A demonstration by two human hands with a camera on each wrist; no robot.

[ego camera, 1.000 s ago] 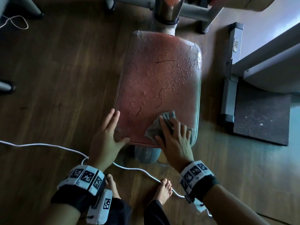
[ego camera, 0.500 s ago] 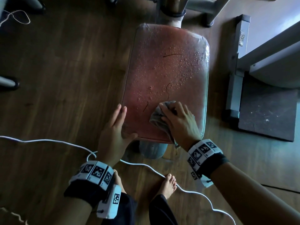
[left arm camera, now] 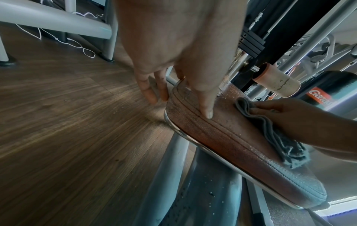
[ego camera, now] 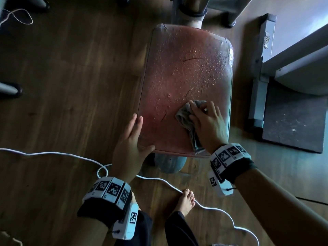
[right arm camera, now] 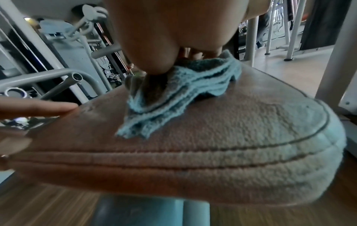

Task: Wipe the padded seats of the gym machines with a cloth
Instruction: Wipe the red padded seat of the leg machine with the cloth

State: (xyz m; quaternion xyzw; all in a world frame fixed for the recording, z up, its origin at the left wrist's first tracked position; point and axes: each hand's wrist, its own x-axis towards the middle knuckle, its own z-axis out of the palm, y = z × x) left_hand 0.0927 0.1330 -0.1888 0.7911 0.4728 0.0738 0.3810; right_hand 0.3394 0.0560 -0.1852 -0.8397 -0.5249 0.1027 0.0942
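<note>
The red padded seat point(ego camera: 186, 71) fills the middle of the head view, beaded with droplets on its far half. A folded grey cloth point(ego camera: 184, 118) lies on its near right part. My right hand point(ego camera: 205, 119) presses flat on top of the cloth, which trails back under the palm to the near edge. My left hand point(ego camera: 131, 137) rests at the seat's near left corner, fingers straight along the side and thumb on top. In the left wrist view the cloth point(left arm camera: 270, 131) sits folded on the seat point(left arm camera: 222, 137). In the right wrist view my palm bears down on the cloth point(right arm camera: 183, 91).
A white cable point(ego camera: 53, 153) snakes over the wood floor past my bare foot point(ego camera: 186, 199). A grey metal frame point(ego camera: 259, 82) and dark mat point(ego camera: 292, 125) stand right of the seat. The seat post point(ego camera: 168, 164) is below the near edge; a foam roller point(left arm camera: 276, 82) hangs beyond.
My right hand has slid the cloth away from the seat's near edge toward its middle. The left hand has stayed at the near left corner.
</note>
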